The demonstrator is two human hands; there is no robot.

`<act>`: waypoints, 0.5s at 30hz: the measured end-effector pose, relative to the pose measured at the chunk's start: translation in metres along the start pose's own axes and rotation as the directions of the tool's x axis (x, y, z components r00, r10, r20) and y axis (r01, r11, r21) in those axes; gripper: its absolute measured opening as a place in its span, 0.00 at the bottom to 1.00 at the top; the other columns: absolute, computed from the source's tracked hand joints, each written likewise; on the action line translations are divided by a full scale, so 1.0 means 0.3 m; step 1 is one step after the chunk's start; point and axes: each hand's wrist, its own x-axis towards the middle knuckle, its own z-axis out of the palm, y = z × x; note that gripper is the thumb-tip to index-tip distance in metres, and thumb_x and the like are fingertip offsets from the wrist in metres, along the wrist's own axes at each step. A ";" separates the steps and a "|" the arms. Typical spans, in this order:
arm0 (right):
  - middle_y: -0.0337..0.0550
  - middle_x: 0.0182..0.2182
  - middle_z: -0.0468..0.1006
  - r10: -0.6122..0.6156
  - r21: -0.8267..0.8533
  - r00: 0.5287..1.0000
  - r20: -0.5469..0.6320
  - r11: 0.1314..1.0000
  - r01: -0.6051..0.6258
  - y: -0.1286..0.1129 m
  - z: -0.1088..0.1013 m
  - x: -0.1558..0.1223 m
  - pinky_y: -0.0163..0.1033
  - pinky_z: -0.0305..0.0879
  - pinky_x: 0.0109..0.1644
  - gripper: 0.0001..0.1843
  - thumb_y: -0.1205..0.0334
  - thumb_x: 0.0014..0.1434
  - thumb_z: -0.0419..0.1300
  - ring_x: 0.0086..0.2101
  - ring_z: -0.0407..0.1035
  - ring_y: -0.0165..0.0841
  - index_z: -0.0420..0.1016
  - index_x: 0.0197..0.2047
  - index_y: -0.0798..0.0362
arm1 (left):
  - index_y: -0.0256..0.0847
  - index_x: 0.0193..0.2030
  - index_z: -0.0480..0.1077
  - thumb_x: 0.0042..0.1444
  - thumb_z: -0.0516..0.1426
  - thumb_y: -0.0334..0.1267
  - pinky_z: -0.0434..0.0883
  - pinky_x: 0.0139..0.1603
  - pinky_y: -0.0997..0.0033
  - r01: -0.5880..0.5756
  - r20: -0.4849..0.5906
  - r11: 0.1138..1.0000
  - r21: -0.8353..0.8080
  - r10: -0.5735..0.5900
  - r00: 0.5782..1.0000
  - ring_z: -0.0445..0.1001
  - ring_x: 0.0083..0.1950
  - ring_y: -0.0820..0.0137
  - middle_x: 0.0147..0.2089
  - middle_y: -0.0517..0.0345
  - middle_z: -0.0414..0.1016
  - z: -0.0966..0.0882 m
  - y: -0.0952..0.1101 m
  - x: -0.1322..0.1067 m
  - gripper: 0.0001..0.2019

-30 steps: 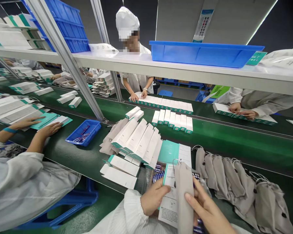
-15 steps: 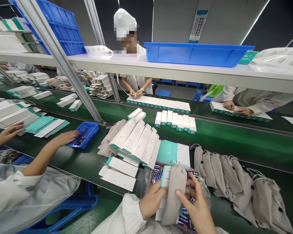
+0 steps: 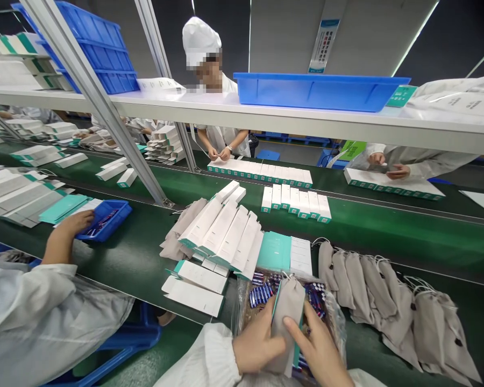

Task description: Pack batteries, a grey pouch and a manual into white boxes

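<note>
My left hand (image 3: pixel 257 343) and my right hand (image 3: pixel 314 349) are closed together on a beige drawstring pouch (image 3: pixel 287 307) and a folded white-and-teal leaflet (image 3: pixel 297 352) behind it, at the bottom centre. Under them lies a clear plastic bag of small blue batteries (image 3: pixel 262 294). A row of more beige pouches (image 3: pixel 387 306) lies to the right on the green belt (image 3: pixel 137 252). A fan of flat white-and-teal cartons (image 3: pixel 226 231) and a teal booklet stack (image 3: pixel 278 251) lie just beyond my hands.
A co-worker on my left touches a small blue tray (image 3: pixel 105 217) with one hand. Across the belt, other people handle rows of white boxes (image 3: pixel 294 200). An overhead shelf carries a blue bin (image 3: pixel 318 90); a slanted metal post (image 3: pixel 105 115) crosses the left.
The pouch and leaflet in my hands have dropped lower and closer to me. The co-worker's hand has pulled the small blue tray to the left. The view has tilted slightly.
</note>
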 end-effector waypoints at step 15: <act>0.56 0.43 0.78 0.103 0.015 0.995 -0.001 0.995 -0.103 0.077 0.057 0.064 0.47 0.68 0.52 0.34 0.33 0.47 0.56 0.49 0.70 0.50 0.75 0.42 0.54 | 0.22 0.68 0.38 0.47 0.56 0.32 0.54 0.67 0.52 0.141 -0.084 0.825 0.547 -0.113 0.990 0.50 0.68 0.47 0.69 0.30 0.45 0.035 -0.027 0.017 0.45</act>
